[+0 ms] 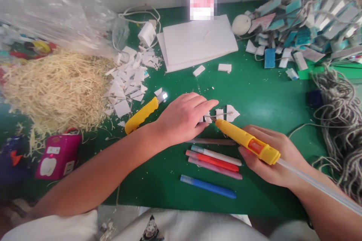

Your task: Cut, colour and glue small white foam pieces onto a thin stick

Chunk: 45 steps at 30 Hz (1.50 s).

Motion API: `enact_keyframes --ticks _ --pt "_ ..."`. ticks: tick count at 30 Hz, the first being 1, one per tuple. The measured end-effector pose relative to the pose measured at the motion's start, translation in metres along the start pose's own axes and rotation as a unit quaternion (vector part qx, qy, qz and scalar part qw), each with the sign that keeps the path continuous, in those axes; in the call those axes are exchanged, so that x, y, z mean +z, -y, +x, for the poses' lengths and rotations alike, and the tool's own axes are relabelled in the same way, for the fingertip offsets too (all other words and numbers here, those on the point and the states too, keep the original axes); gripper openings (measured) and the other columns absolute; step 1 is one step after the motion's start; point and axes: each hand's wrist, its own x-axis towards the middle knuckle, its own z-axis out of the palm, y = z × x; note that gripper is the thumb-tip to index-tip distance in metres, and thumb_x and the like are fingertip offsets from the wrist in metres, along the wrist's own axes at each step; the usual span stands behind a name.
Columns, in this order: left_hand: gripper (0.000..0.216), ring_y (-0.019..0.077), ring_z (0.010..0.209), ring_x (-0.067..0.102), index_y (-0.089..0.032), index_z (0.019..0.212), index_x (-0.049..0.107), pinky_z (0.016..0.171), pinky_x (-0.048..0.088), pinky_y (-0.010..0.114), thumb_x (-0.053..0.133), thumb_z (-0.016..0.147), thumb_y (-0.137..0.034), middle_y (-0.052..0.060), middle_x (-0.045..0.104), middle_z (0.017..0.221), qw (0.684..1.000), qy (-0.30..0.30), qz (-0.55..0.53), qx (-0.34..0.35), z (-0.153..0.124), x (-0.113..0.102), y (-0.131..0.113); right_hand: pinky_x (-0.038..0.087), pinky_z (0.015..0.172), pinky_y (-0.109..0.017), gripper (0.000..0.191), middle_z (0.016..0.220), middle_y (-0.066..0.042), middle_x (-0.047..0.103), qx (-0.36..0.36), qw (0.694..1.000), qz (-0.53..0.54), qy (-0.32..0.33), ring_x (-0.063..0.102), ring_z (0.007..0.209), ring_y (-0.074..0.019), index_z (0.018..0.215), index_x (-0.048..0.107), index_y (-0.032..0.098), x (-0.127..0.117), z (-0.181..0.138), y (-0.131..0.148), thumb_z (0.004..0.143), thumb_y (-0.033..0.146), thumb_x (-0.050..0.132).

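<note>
R hand (267,150) grips yellow glue gun (240,134), aimed toward L hand (183,115), fingers bent by white pieces (232,116) on green table (266,96); L grip unclear. Poss. burn if gun, prob. hot, slips.

It's a craft workshop, or at least a craft corner, and the green tabletop (266,90) is loaded! White sheets (195,41) lie towards the back; left of them, jagged white scraps (123,86), then a great tangle of pale straw-like strands (59,86). Right of the sheets, blue-and-white pieces (302,38) pile high among cords, with grey yarn (339,120) nearer the person. And in front of the sheets, the tools: yellow cutter (143,115), yellow glue gun (237,133), coloured felt pens (212,161). Home or business? Can't tell.
</note>
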Motion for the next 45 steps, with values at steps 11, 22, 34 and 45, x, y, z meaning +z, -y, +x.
enact_keyframes --ticks 11,22,34,45 --pt "0.041 0.0259 0.119 0.065 -0.012 0.135 0.055 0.104 0.055 0.044 0.059 0.095 -0.017 0.013 0.070 0.124 1.000 0.005 -0.025 0.009 -0.005 -0.003 0.005 0.038 0.048 -0.026 0.014 0.068 0.002 0.055 0.008 1.000 0.006 0.004 0.046 0.052 -0.0108 0.082 0.049 0.023 -0.001 0.000 0.000 0.096 0.023 0.051" --pt "0.045 0.0272 0.105 0.067 -0.008 0.133 0.059 0.093 0.056 0.042 0.057 0.089 -0.011 0.012 0.072 0.110 0.998 0.040 0.037 -0.010 -0.017 -0.027 0.012 0.038 0.047 -0.024 0.013 0.068 0.003 0.052 0.006 1.000 0.011 0.003 0.045 0.052 -0.0104 0.083 0.048 0.024 -0.002 0.000 0.000 0.094 0.021 0.053" --pt "0.046 0.0276 0.109 0.067 -0.009 0.135 0.057 0.094 0.057 0.042 0.068 0.091 -0.019 0.013 0.071 0.114 0.998 0.055 0.020 -0.013 -0.017 -0.026 0.013 0.039 0.047 -0.025 0.013 0.068 0.002 0.055 0.008 1.000 0.008 0.008 0.047 0.052 -0.0107 0.083 0.049 0.023 -0.001 0.000 0.000 0.095 0.022 0.052" --pt "0.046 0.0244 0.112 0.068 -0.014 0.139 0.054 0.098 0.057 0.042 0.060 0.093 -0.013 0.010 0.074 0.115 0.998 -0.003 -0.056 -0.006 -0.008 -0.005 0.006 0.039 0.047 -0.026 0.013 0.068 0.001 0.056 0.011 1.000 0.002 0.013 0.046 0.051 -0.0107 0.083 0.049 0.023 -0.001 0.002 0.001 0.095 0.022 0.051"
